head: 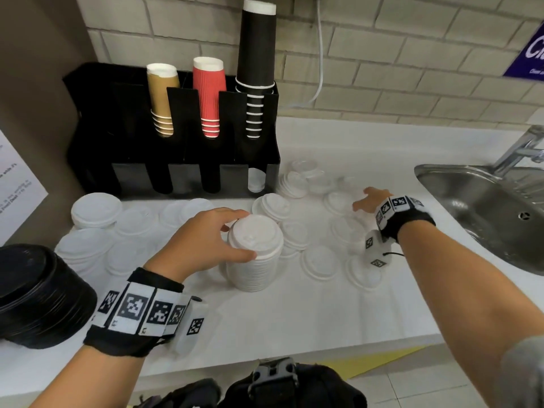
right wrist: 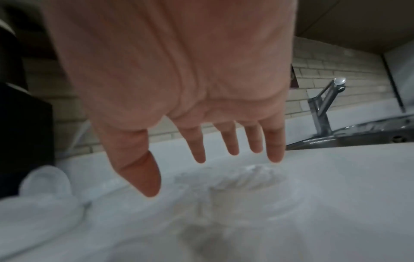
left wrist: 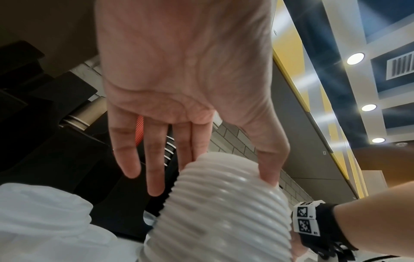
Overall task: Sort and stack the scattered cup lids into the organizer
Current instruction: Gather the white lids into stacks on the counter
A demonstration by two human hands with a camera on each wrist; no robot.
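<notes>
Black straps [head: 270, 378] hung at the bottom edge of the head view, nearest the lens. Just beyond, the left hand [head: 203, 240] gripped the top of a tall lid stack [head: 254, 254] standing on the counter [head: 309, 313], thumb on one side and fingers curled round the far rim. The right hand [head: 368, 198] reached out over loose lids [head: 321, 262] near the sink [head: 482, 201], fingers spread and holding nothing.

By my judgement the task was early. The organizer [head: 176, 128] held cups in its upper slots, yet only one front slot showed a white lid [head: 255, 179]; the others looked empty. Many white lids still lay scattered or in low piles across the counter, and black lids [head: 38, 295] sat stacked at the left edge.

Writing: a purple sign [head: 530, 51] showed "Cl", the rest cut off. Print on the paper [head: 17, 184] at left was too small to read.
</notes>
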